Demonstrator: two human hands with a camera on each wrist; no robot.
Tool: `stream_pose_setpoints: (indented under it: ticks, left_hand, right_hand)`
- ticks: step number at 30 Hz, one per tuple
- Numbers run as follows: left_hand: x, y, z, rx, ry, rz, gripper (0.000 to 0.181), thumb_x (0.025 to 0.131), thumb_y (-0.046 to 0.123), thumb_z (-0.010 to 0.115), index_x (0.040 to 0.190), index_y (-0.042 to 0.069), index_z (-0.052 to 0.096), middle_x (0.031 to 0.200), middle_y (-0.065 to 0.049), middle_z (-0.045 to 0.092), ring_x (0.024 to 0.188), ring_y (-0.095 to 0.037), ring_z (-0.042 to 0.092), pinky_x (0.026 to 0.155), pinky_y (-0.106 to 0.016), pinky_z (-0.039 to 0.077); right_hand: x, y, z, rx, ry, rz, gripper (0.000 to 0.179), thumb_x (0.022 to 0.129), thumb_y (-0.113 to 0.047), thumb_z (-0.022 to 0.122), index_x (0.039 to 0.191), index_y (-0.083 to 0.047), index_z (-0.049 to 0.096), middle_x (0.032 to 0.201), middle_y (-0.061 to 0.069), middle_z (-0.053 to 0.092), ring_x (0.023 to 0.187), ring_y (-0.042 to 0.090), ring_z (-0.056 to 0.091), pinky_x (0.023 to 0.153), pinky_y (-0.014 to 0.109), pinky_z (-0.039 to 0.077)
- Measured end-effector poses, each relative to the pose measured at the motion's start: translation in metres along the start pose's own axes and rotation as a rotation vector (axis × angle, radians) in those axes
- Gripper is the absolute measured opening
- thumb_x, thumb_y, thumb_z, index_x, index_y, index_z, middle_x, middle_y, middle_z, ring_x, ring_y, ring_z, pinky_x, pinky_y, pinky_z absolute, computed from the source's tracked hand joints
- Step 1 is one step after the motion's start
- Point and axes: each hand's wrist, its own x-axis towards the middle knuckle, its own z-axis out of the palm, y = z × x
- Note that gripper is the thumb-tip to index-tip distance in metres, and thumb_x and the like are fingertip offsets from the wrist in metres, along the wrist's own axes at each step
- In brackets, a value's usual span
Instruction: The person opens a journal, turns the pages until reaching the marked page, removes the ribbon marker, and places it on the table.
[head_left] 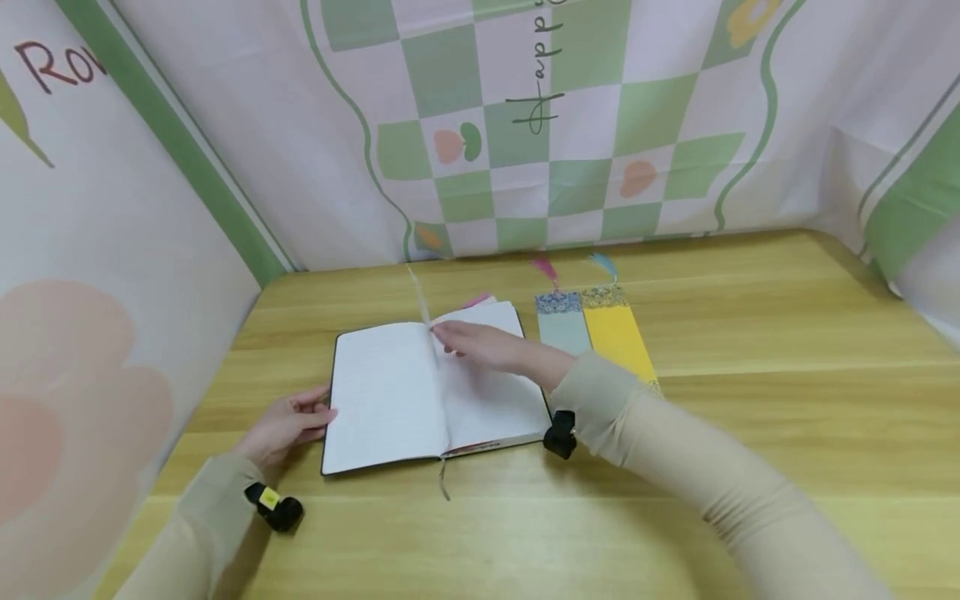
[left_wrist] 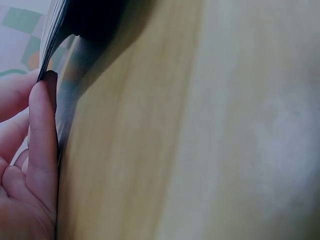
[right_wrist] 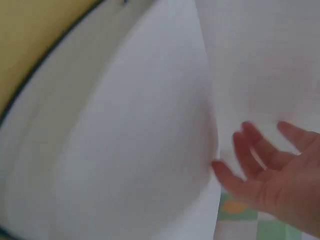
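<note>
An open notebook [head_left: 384,400] with a dark cover and pale pages lies on the wooden table, a thin ribbon [head_left: 445,483] trailing from its lower spine. At its left edge my left hand [head_left: 283,425] pinches the cover and pages, thumb on top. The left wrist view has those fingers [left_wrist: 42,125] right at the notebook's edge. My right hand [head_left: 480,343] is over the right half, beside a page [head_left: 420,296] standing upright near the spine. In the right wrist view its fingers are spread, and one fingertip [right_wrist: 218,166] touches the white page [right_wrist: 140,135].
To the right lie a pale blue bookmark [head_left: 564,331] and a yellow bookmark [head_left: 618,340], both with patterned ends and tassels; my right forearm partly covers them. A pink item [head_left: 478,299] peeks out behind the notebook. A patterned cloth [head_left: 517,183] hangs behind the table [head_left: 787,333].
</note>
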Motion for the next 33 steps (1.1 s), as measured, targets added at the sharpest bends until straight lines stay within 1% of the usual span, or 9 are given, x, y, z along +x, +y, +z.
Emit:
stream_pose_setpoints:
  ticks: [4, 8, 12, 14, 19, 23, 26, 29, 33]
  left_hand:
    - [-0.001, 0.001, 0.001, 0.009, 0.010, -0.007, 0.066, 0.091, 0.005, 0.060, 0.147, 0.003, 0.025, 0.092, 0.002, 0.051, 0.077, -0.004, 0.052, 0.069, -0.018, 0.052]
    - [-0.001, 0.001, 0.001, 0.008, 0.004, -0.004, 0.065, 0.092, 0.004, 0.059, 0.147, 0.002, 0.024, 0.092, 0.003, 0.051, 0.076, -0.003, 0.053, 0.068, -0.017, 0.052]
    - [0.000, 0.000, -0.001, -0.015, -0.036, 0.035, 0.064, 0.093, 0.000, 0.055, 0.147, -0.001, 0.020, 0.090, 0.004, 0.051, 0.076, 0.000, 0.055, 0.070, -0.016, 0.052]
    - [-0.001, 0.000, -0.001, -0.022, -0.049, 0.056, 0.063, 0.093, -0.002, 0.053, 0.146, -0.003, 0.019, 0.088, 0.005, 0.051, 0.076, 0.001, 0.055, 0.071, -0.015, 0.052]
    - [-0.004, -0.003, -0.003, -0.012, -0.048, 0.066, 0.063, 0.093, -0.001, 0.052, 0.146, -0.005, 0.018, 0.088, 0.007, 0.051, 0.076, 0.001, 0.053, 0.070, -0.015, 0.051]
    - [-0.005, -0.006, -0.007, -0.003, -0.061, 0.059, 0.063, 0.095, -0.001, 0.050, 0.148, -0.003, 0.015, 0.090, 0.008, 0.051, 0.076, 0.001, 0.053, 0.070, -0.015, 0.051]
    - [-0.005, -0.007, -0.010, 0.000, -0.090, 0.067, 0.063, 0.096, 0.002, 0.048, 0.148, -0.002, 0.013, 0.091, 0.008, 0.051, 0.077, 0.001, 0.054, 0.071, -0.015, 0.051]
    - [-0.006, -0.001, -0.013, 0.003, -0.134, 0.094, 0.061, 0.099, 0.007, 0.046, 0.148, -0.004, 0.011, 0.093, 0.011, 0.055, 0.079, 0.001, 0.057, 0.073, -0.017, 0.052]
    - [-0.009, 0.013, -0.014, -0.005, -0.176, 0.145, 0.062, 0.101, 0.019, 0.044, 0.148, -0.006, 0.012, 0.100, 0.014, 0.061, 0.086, 0.001, 0.060, 0.077, -0.019, 0.053]
  right_hand:
    - [0.005, -0.006, 0.017, -0.216, -0.035, -0.015, 0.053, 0.103, -0.040, 0.031, 0.148, -0.012, 0.032, 0.148, 0.013, 0.038, 0.139, 0.029, 0.032, 0.114, 0.042, 0.025]
    - [0.008, -0.011, 0.031, -0.317, -0.106, 0.015, 0.057, 0.101, -0.044, 0.034, 0.150, -0.015, 0.028, 0.151, 0.008, 0.034, 0.142, 0.027, 0.025, 0.117, 0.042, 0.019]
    - [0.011, -0.015, 0.043, -0.435, -0.162, 0.023, 0.060, 0.101, -0.045, 0.036, 0.152, -0.017, 0.023, 0.155, 0.000, 0.026, 0.144, 0.024, 0.020, 0.118, 0.044, 0.013]
    - [0.013, -0.017, 0.048, -0.486, -0.154, 0.051, 0.060, 0.100, -0.048, 0.037, 0.152, -0.021, 0.023, 0.155, 0.001, 0.026, 0.143, 0.028, 0.020, 0.116, 0.051, 0.015]
    - [0.013, -0.019, 0.066, -0.573, -0.121, 0.154, 0.061, 0.096, -0.051, 0.044, 0.150, -0.029, 0.025, 0.158, 0.005, 0.017, 0.143, 0.040, 0.013, 0.108, 0.066, 0.017]
    - [0.013, -0.019, 0.077, -0.667, -0.109, 0.166, 0.064, 0.094, -0.050, 0.049, 0.150, -0.032, 0.024, 0.158, 0.005, 0.014, 0.143, 0.041, 0.012, 0.107, 0.067, 0.019]
    - [0.013, -0.019, 0.080, -0.694, -0.091, 0.177, 0.064, 0.093, -0.050, 0.051, 0.150, -0.034, 0.025, 0.158, 0.003, 0.015, 0.143, 0.040, 0.013, 0.107, 0.067, 0.020]
    - [0.012, -0.019, 0.080, -0.694, -0.085, 0.190, 0.064, 0.093, -0.051, 0.051, 0.150, -0.035, 0.025, 0.158, 0.003, 0.015, 0.143, 0.040, 0.013, 0.107, 0.067, 0.020]
    - [0.010, -0.019, 0.076, -0.677, -0.092, 0.195, 0.065, 0.093, -0.050, 0.051, 0.150, -0.035, 0.023, 0.158, 0.003, 0.014, 0.143, 0.040, 0.012, 0.107, 0.067, 0.019]
